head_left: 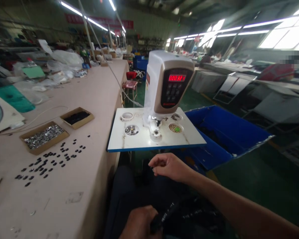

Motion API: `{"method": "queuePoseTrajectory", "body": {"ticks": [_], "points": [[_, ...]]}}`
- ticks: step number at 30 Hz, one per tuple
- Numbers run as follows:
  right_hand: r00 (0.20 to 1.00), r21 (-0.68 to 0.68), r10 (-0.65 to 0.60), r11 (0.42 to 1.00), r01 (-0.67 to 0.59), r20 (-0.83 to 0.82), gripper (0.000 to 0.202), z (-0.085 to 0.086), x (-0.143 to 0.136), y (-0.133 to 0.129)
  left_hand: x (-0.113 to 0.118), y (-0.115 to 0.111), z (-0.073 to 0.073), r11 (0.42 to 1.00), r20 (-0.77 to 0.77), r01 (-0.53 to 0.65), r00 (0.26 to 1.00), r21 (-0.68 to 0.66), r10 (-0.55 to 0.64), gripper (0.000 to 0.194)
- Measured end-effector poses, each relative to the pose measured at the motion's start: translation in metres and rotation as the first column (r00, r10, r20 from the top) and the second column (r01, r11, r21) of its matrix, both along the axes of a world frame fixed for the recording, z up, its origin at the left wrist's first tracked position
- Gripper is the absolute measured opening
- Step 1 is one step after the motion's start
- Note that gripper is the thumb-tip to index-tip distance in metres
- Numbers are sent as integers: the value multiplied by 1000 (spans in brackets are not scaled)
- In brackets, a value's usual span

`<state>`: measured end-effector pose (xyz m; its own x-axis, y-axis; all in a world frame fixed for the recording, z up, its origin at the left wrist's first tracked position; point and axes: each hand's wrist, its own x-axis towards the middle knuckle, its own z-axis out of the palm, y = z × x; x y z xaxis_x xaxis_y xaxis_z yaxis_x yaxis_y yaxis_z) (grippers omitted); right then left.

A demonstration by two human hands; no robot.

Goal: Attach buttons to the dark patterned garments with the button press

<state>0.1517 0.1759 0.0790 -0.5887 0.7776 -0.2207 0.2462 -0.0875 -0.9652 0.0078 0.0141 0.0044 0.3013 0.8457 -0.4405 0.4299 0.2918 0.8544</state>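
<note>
Just in front of the machine's board, my right hand (169, 166) is closed in a pinch. A small dark thing, too small to name, shows at its fingertips. Lower down, over my lap, my left hand (139, 221) is closed round a black strap with white lettering (167, 212); more of this dark material spreads over my lap to the right. A white press machine (157, 83) with a red lit display stands ahead, its head over a small die (155, 131) on the white board (149, 143). Neither hand touches the machine.
On the table (97, 96) at left, a box of shiny metal pieces (45, 136) and a box of black pieces (77, 118) stand near several scattered black snap parts (43, 166). A large blue bin (239, 132) lies to the right. Cups sunk in the board hold small parts.
</note>
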Motion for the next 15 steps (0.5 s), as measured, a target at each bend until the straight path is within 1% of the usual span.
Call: {"method": "queuePoseTrajectory", "body": {"ticks": [1, 2, 3, 4, 5, 7, 8, 10, 13, 15], "points": [[997, 40, 64, 997, -66, 45, 18, 4, 1, -11, 0, -2, 1, 990, -67, 36, 997, 134, -27, 12], [990, 74, 116, 990, -122, 85, 19, 6, 2, -20, 0, -4, 3, 957, -147, 81, 988, 279, -40, 13], [981, 104, 155, 980, -167, 116, 21, 6, 3, -29, -1, -7, 7, 897, -239, 137, 970, 420, -37, 16], [974, 130, 184, 971, -201, 134, 23, 4, 4, -37, -1, -9, 11, 824, -328, 198, 944, 530, -16, 18], [969, 149, 202, 963, -223, 141, 26, 0, 5, -45, -2, -12, 16, 758, -403, 249, 915, 603, 20, 19], [969, 162, 208, 960, -228, 130, 34, -12, 9, -60, -5, -17, 24, 640, -511, 340, 854, 690, 98, 21], [972, 165, 197, 962, -216, 125, 38, -19, 11, -67, -6, -19, 27, 595, -538, 369, 833, 714, 128, 24], [979, 190, 159, 965, -181, 125, 44, -31, 17, -80, -10, -24, 30, 530, -542, 385, 822, 756, 175, 32], [984, 265, 114, 953, -147, 137, 52, -41, 25, -98, -17, -32, 29, 478, -506, 363, 836, 800, 213, 39], [985, 291, 101, 947, -137, 137, 57, -43, 30, -107, -20, -36, 29, 458, -493, 362, 846, 812, 204, 35]]}}
